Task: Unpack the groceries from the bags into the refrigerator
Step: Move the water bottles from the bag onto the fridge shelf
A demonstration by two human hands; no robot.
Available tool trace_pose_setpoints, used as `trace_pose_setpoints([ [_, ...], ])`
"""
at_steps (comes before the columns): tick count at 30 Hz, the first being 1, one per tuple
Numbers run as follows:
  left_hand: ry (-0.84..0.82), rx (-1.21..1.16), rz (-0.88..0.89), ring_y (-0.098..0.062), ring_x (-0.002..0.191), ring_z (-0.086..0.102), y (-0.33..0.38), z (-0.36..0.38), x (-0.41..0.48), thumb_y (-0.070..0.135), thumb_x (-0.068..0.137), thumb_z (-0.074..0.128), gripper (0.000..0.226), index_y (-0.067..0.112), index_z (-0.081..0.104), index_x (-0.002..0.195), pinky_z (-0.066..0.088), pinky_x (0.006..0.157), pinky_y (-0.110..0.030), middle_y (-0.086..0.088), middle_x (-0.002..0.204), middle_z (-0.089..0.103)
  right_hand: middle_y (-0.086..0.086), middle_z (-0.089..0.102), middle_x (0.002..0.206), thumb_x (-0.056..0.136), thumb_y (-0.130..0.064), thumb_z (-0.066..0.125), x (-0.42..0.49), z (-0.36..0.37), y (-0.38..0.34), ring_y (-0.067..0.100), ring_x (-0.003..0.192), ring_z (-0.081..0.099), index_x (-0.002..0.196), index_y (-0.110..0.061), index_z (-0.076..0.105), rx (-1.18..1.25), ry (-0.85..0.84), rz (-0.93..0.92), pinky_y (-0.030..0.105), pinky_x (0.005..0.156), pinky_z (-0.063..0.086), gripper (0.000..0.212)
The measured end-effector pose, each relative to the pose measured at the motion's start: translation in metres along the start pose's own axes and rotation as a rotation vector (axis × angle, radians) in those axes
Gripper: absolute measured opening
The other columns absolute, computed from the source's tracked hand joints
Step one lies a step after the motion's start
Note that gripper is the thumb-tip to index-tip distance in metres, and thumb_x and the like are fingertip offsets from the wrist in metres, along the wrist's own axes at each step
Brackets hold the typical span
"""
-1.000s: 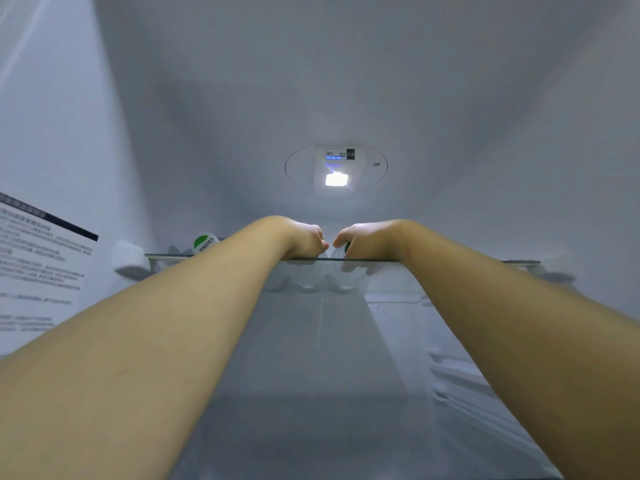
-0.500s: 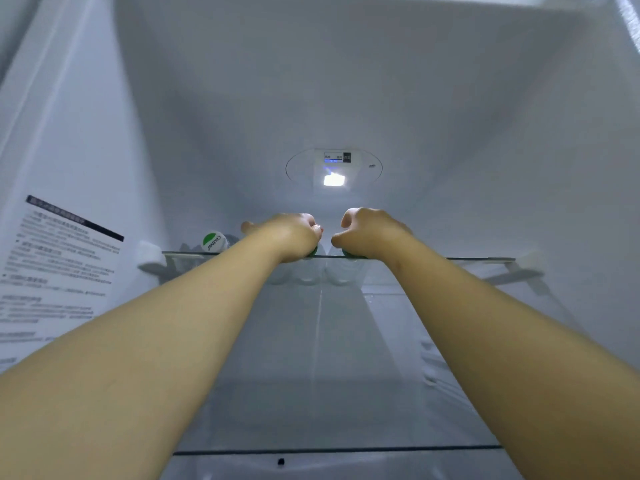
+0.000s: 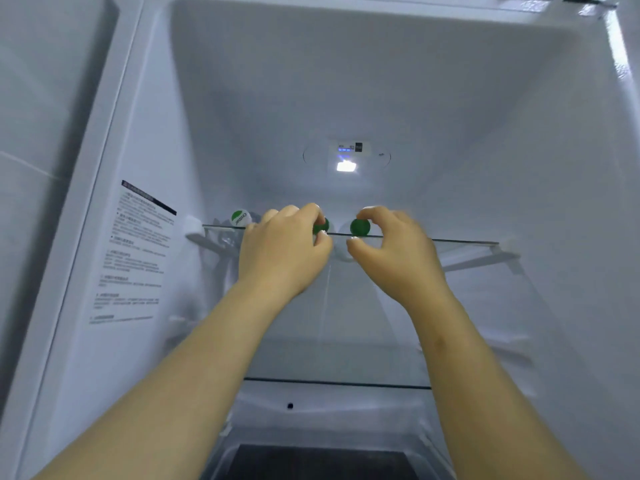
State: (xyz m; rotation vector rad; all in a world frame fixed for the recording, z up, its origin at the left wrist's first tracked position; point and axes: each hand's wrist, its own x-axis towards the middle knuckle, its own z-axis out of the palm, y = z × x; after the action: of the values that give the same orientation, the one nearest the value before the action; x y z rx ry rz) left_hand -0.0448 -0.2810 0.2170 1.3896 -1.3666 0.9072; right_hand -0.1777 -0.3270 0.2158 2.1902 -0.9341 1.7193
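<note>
Three green caps (image 3: 241, 218) (image 3: 322, 226) (image 3: 360, 227), two hands (image 3: 282, 252) (image 3: 398, 251), one shelf (image 3: 460, 241)

Both bare arms were up inside the white plastic fridge (image 3: 450, 98), right at its clear glass shelf (image 3: 460, 241). The left hand (image 3: 284, 247) had fingers curled round a round dark-green bottle cap (image 3: 325, 226), half hiding it. The right hand (image 3: 394, 251) had thumb and forefinger hooked above and below a second dark-green cap (image 3: 360, 227), tbh too blurry to tell if they touched. Further left sat a white cap with a green label (image 3: 241, 218), and a small lit panel (image 3: 346, 165) glowed above them.
</note>
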Motion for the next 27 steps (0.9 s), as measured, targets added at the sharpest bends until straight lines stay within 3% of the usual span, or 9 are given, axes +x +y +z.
trace_pose_setpoints([
  [6, -0.095, -0.049, -0.026, -0.020, 0.108, 0.047, 0.003, -0.001, -0.070, 0.032, 0.092, 0.045, 0.027, 0.026, 0.054, 0.116, 0.040, 0.087, -0.035, 0.004, 0.113, 0.057, -0.010, 0.051, 0.131, 0.086, -0.033, 0.056, -0.068, -0.004, 0.017, 0.012, 0.122, 0.039, 0.128, -0.028, 0.051, 0.003, -0.055, 0.009, 0.026, 0.095, 0.033, 0.042],
  [11, -0.194, -0.090, -0.053, -0.019, 0.107, 0.049, 0.008, 0.007, -0.127, 0.031, 0.089, 0.050, 0.027, 0.025, 0.056, 0.115, 0.041, 0.088, -0.036, 0.004, 0.112, 0.057, -0.010, 0.055, 0.122, 0.083, -0.028, 0.062, -0.134, 0.003, 0.034, 0.010, 0.115, 0.043, 0.121, -0.027, 0.057, 0.037, -0.083, 0.046, 0.019, 0.088, 0.030, 0.038],
  [16, -0.278, -0.100, -0.058, -0.019, 0.102, 0.051, 0.017, 0.017, -0.177, 0.029, 0.089, 0.051, 0.026, 0.020, 0.060, 0.111, 0.043, 0.085, -0.036, 0.003, 0.107, 0.060, -0.009, 0.057, 0.115, 0.080, -0.035, 0.057, -0.188, 0.009, 0.045, 0.007, 0.105, 0.043, 0.117, -0.024, 0.060, 0.068, -0.199, 0.113, 0.025, 0.090, 0.033, 0.039],
  [23, -0.429, -0.165, -0.113, -0.022, 0.094, 0.056, 0.025, 0.021, -0.250, 0.035, 0.080, 0.044, 0.036, 0.019, 0.065, 0.104, 0.048, 0.078, -0.039, 0.003, 0.099, 0.063, -0.009, 0.057, 0.116, 0.071, -0.052, 0.038, -0.263, -0.003, 0.048, 0.012, 0.111, 0.048, 0.116, -0.024, 0.060, 0.003, -0.312, 0.263, 0.038, 0.098, 0.040, 0.058],
  [27, -0.547, -0.223, -0.139, -0.017, 0.107, 0.051, 0.027, 0.019, -0.288, 0.033, 0.092, 0.047, 0.029, 0.022, 0.059, 0.116, 0.042, 0.088, -0.031, 0.006, 0.115, 0.058, -0.011, 0.051, 0.125, 0.079, -0.047, 0.043, -0.304, -0.015, 0.044, 0.009, 0.119, 0.042, 0.123, -0.027, 0.055, -0.071, -0.402, 0.348, 0.025, 0.104, 0.029, 0.050],
])
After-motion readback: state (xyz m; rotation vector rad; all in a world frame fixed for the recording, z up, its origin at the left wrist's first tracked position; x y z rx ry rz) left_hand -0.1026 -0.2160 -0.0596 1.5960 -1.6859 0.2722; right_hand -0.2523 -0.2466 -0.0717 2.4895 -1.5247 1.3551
